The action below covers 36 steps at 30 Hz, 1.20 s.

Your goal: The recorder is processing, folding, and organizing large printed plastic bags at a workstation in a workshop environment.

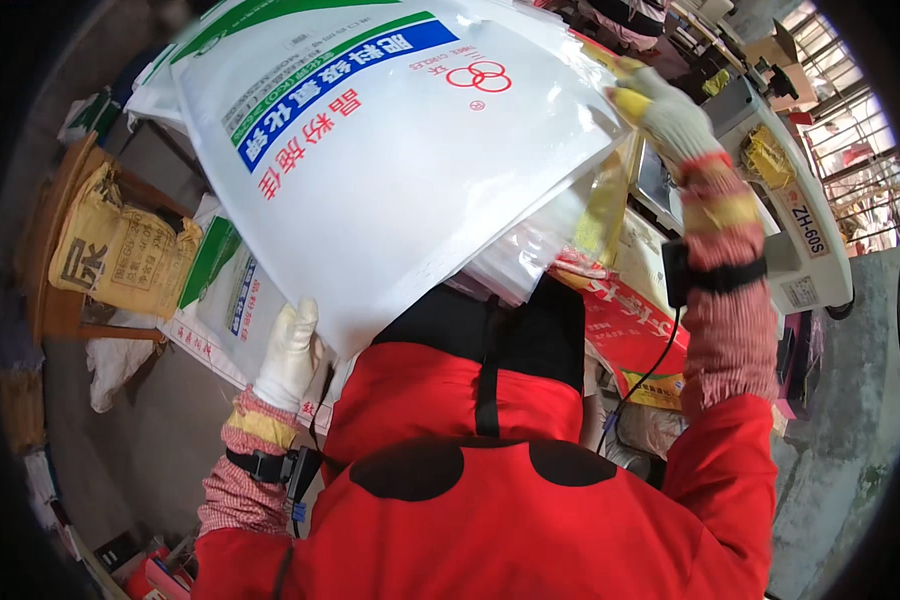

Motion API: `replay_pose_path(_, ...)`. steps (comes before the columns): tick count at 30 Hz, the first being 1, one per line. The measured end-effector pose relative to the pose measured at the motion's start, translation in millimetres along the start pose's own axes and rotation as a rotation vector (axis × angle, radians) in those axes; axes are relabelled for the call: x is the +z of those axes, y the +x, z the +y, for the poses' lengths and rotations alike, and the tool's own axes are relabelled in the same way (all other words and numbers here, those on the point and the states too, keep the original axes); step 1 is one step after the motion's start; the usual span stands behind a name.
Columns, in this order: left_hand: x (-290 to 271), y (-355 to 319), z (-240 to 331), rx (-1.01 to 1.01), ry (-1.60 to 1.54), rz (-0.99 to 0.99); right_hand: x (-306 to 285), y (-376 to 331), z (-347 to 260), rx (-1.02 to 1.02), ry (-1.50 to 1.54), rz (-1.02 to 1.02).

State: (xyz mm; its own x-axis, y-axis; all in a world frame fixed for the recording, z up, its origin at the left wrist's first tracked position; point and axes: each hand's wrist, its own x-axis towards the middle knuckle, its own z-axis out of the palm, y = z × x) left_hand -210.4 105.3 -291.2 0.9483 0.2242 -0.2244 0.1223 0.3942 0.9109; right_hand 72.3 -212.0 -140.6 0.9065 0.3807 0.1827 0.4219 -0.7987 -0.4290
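A large flat white plastic sack (440, 220), printed with blue, green and red, stretches before me between my two hands. My right hand (663, 112), in a pale glove with yellow fingertips, grips its far right corner. At the near left edge, my left hand (292, 350), in a white glove, has its fingers closed at the sack's border; part of its hold is hidden behind the plastic. More white sacks (160, 85) lie under and beyond this one. Below its right edge, some clear plastic film (520, 255) shows.
A wooden chair (65, 230) with a folded yellow woven sack (125, 245) stands on the left. Another white-and-green sack (232, 290) lies beside it. To the right are a red printed bag (630, 320) and a white machine (795, 215). A barred window (855, 130) is beyond.
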Motion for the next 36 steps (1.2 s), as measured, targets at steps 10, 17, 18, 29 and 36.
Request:
replay_pose_path(10, 8, -15, -12, -0.059, -0.164, -0.018, 66, 5, 54, 0.167, -0.415, -0.281)
replay_pose_path(17, -21, -23, 19, 0.152, 0.149, 0.31, 61, -55, 24, 0.788, 0.754, -0.21)
replay_pose_path(18, -30, -27, 28, 0.224, 0.296, 0.363, 58, -69, 21, 0.724, 0.786, -0.234)
replay_pose_path(29, -148, -162, 154, 1.33, 0.591, 0.068, 68, -8, -155, -0.752, 0.198, 0.504)
replay_pose_path(36, -198, -129, 40, 0.358, 0.539, 1.016, 256, 54, -259, -0.521, -0.262, -0.227)
